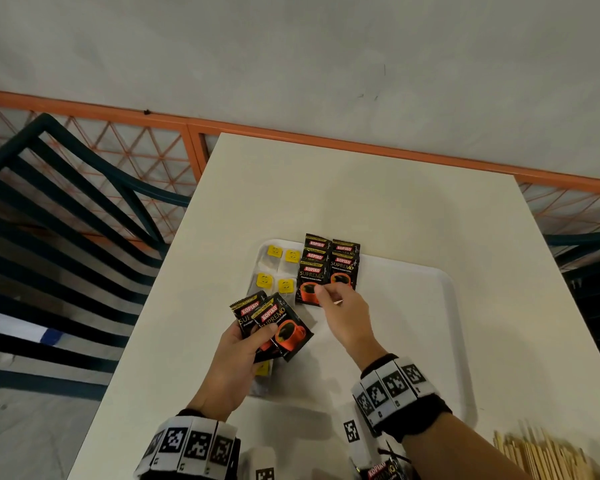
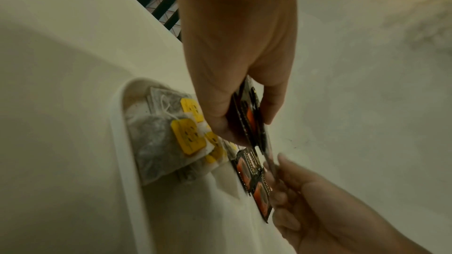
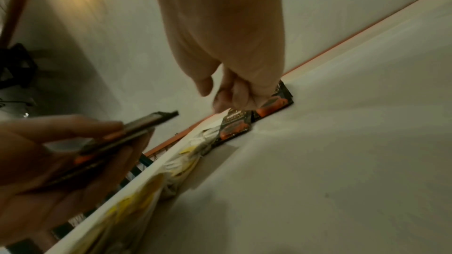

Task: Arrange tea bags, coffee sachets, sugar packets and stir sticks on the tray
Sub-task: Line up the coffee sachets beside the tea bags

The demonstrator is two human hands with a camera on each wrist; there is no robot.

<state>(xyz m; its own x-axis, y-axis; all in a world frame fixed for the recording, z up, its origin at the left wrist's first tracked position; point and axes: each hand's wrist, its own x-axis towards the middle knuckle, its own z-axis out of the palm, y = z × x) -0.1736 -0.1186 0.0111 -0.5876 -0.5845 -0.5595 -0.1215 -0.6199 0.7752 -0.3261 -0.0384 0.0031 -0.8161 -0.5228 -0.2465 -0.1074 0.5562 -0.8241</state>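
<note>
Laying out coffee sachets on a white tray point(image 1: 444, 341), a person works at a pale tabletop point(image 1: 361, 202) with both hands. The left hand point(image 1: 232, 362) holds a small fan of spare sachets point(image 1: 278, 323) above the tray's near-left part, thumb on top and fingers curled beneath, clamped on the packets. The right hand point(image 1: 343, 313) reaches to the laid sachets point(image 1: 326, 268), which sit in two overlapping columns at the tray's far side, just right of the tea bags point(image 1: 274, 271) with their yellow tags. Its fingers point(image 1: 321, 292) are drawn together at the near edge of the front-left sachet; whether they pinch it or merely nudge it is hard to tell, though the right wrist view shows them bunched against the packet.

The coffee step appears to be in hand: tea bags are down along the left edge, the coffee rows are partly built, and no sugar packets can be made out on the tray. Stir sticks point(image 1: 541, 455) lie blurred at the tabletop's near-right corner, off the tray, and another sachet point(image 1: 381, 471) sits near the right wrist.

The next move likely calls for freeing the right hand, drawing one sachet from the left hand's fan and setting it overlapping the front of a column, square with its neighbours, without disturbing those already placed.
</note>
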